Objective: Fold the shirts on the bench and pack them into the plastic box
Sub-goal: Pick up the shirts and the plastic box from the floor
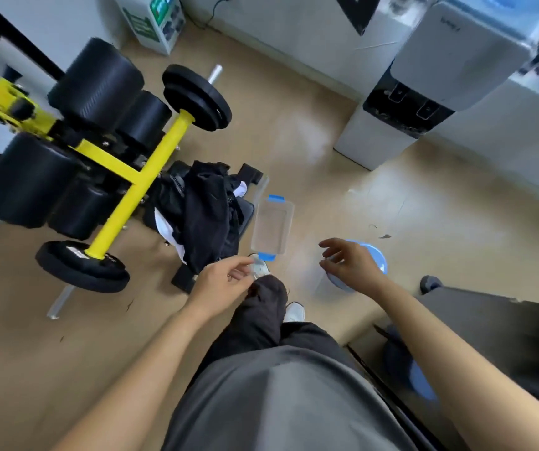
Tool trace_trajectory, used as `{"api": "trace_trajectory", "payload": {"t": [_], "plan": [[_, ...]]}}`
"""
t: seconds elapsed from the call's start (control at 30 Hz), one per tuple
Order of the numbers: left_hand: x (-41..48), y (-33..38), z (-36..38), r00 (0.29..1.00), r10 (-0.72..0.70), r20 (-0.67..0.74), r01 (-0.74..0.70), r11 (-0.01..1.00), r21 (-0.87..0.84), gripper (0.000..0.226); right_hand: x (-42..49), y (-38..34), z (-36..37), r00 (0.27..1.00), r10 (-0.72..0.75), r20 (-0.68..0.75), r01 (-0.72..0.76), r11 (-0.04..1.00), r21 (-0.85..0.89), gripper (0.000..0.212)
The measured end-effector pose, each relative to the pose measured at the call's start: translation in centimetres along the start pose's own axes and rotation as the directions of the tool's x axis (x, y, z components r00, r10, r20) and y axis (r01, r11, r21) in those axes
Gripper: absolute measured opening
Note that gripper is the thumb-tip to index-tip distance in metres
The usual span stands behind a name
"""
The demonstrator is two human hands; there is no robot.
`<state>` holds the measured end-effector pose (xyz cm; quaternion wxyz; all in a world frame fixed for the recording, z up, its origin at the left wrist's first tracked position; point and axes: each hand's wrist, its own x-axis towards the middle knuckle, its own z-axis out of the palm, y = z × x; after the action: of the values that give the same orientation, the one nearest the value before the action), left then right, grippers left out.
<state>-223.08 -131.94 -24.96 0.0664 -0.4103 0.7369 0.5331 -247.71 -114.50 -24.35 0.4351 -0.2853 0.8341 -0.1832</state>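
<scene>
Shirts (203, 216) lay heaped on the surface, partly overhanging; a tug could spill them. Left hand (226, 281) loose, empty. Plastic box (273, 226) sat on the floor beside the surface, near a foot: kick risk. Right hand (348, 265) spread, empty.

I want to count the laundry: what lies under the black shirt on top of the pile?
White fabric peeks out beneath the black shirt, and the bench edge shows beside it. How many garments lie below is covered.

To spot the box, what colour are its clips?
Blue clips on the clear plastic box; head view shows them best.
</scene>
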Motion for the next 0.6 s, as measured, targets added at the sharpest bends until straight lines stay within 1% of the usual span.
{"api": "trace_trajectory", "payload": {"t": [0.07,0.2,0.27,0.37,0.47,0.53,0.6], "plan": [[2.9,0.1,-0.7,1.0,-0.012,0.018,0.012,1.0,0.0,0.032,2.6,-1.6,-2.0,1.0,-0.012,-0.001,0.012,1.0,-0.027,0.038],[8.5,0.8,-2.0,0.998,-0.015,0.063,0.014,1.0,0.004,0.035,7.6,-5.7,-5.1,0.999,-0.032,0.026,0.034,0.996,-0.088,0.036],[11.1,1.4,-2.7,0.999,-0.01,0.048,0.011,1.0,-0.022,0.037,10.4,-7.6,-6.3,0.997,-0.05,0.052,0.055,0.992,-0.115,0.036],[14.2,2.2,-3.5,0.999,-0.042,-0.032,0.039,0.995,-0.094,0.037,14.8,-10.1,-7.6,0.985,-0.112,0.133,0.134,0.976,-0.17,0.035],[16.5,2.5,-3.9,0.979,-0.131,-0.159,0.096,0.973,-0.212,0.034,20.1,-12.7,-8.0,0.952,-0.163,0.259,0.232,0.937,-0.26,0.036],[17.8,2.3,-3.8,0.947,-0.212,-0.24,0.141,0.949,-0.284,0.033,24.3,-14.1,-7.6,0.916,-0.191,0.354,0.302,0.907,-0.293,0.035],[18.6,1.8,-3.6,0.899,-0.304,-0.316,0.189,0.919,-0.346,0.033,28.5,-15.6,-6.7,0.859,-0.23,0.458,0.4,0.86,-0.317,0.036]]}}
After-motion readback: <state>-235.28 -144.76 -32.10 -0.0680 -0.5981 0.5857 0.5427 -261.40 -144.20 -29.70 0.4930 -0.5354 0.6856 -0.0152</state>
